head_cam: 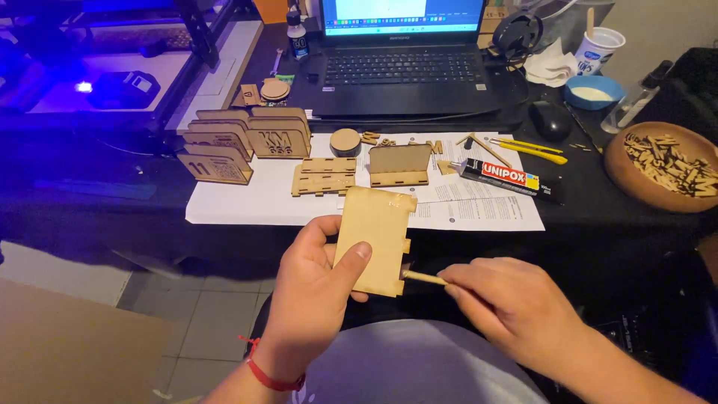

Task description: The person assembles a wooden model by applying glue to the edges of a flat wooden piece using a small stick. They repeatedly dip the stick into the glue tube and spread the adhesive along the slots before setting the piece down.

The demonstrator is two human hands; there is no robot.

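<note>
Centrally, above the person's lap, the left hand (318, 288) gripped a thin wooden panel (374, 239) with notched edges, thumb pressed on its face and fingers curled behind it, holding it nearly upright. The right hand (512, 307) pinched a small wooden stick (425, 277) between closed fingertips, with the stick's tip touching the panel's lower right edge. Beyond the hands, on white paper sheets (247, 202) laid over the dark desk (583, 209), lay a slotted wooden piece (324, 176), a partly assembled wooden holder (399, 165) and a glue tube (507, 179). Further left stood a group of engraved wooden plaques (243, 138). At far right, a wooden bowl (617, 168) held small wooden letters, and a laptop (404, 67) sat open behind.
</note>
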